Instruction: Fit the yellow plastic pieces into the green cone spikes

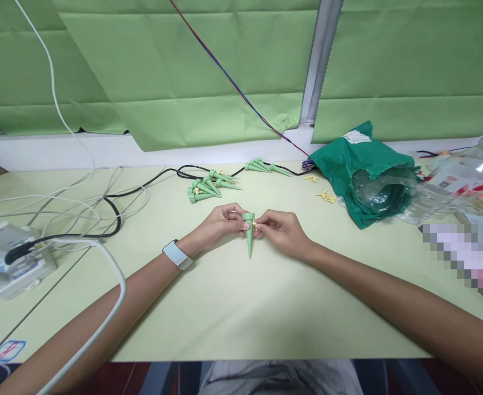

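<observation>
My left hand [228,222] grips a green plant watering spike [249,233] by its upper part, cap up and point down, above the table. From the other side, my right hand [280,231] pinches a small yellow valve piece [254,225] against the spike's side, just below the cap. How deep the valve piece sits in the spike is hidden by the fingers. Beyond my hands lies a pile of green spikes [204,188], some with yellow pieces on them. More green spikes [260,165] lie further back, and loose yellow valve pieces [327,196] lie to the right.
A torn green plastic bag [348,170] with clear wrap lies at the right, beside a large clear bottle [467,170]. Tangled cables [101,211] and a white power strip [15,263] occupy the left. A white cable [110,307] passes over my left forearm.
</observation>
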The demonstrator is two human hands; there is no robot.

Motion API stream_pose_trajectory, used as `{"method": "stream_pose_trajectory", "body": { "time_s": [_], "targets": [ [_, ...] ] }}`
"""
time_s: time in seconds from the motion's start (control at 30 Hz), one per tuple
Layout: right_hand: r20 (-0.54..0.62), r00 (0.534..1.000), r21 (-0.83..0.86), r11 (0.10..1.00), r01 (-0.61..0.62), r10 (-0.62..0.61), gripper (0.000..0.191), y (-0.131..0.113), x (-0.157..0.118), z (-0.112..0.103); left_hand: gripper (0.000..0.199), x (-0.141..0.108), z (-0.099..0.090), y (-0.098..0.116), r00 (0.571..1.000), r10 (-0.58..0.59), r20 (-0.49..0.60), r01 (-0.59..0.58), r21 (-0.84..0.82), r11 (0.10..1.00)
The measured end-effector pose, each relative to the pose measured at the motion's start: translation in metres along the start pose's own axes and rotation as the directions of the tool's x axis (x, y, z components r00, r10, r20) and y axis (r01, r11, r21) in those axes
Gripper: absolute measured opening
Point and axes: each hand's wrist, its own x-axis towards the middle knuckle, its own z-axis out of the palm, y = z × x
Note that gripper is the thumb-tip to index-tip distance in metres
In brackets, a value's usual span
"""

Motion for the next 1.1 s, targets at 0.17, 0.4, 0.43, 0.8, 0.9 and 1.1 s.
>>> {"method": "stream_pose_trajectory", "body": {
  "time_s": [0.17,0.4,0.43,0.8,0.9,1.1],
  "targets": [
    [0.155,0.940,-0.372,0.863,0.340,-0.304,0.016,0.000,-0.003,-0.009,0.028,0.000,-0.005,0.004,0.992,-0.112,0.059,0.115,-0.046,0.992],
    [0.176,0.946,-0.402,0.858,0.320,-0.270,0.017,-0.005,-0.005,-0.007,0.027,-0.001,-0.006,0.006,0.986,-0.150,0.079,0.153,-0.038,0.987],
    [0.128,0.963,-0.357,0.895,0.267,-0.236,0.016,-0.006,-0.006,-0.005,0.028,-0.001,-0.004,0.006,0.987,-0.148,0.068,0.151,-0.047,0.987],
    [-0.039,0.959,0.296,0.920,-0.256,0.280,0.040,0.001,0.004,0.004,0.031,-0.001,0.005,0.000,0.997,-0.066,-0.037,0.063,-0.077,0.995],
    [0.007,0.957,0.259,0.924,-0.282,0.290,0.037,0.000,0.003,-0.001,0.032,-0.001,0.004,-0.002,0.998,-0.032,-0.050,0.026,-0.106,0.994],
    [0.067,0.970,-0.028,0.972,-0.232,0.233,0.034,-0.006,-0.001,-0.004,0.031,-0.003,0.006,0.000,0.997,-0.044,-0.061,0.040,-0.069,0.997]
  ]
}}
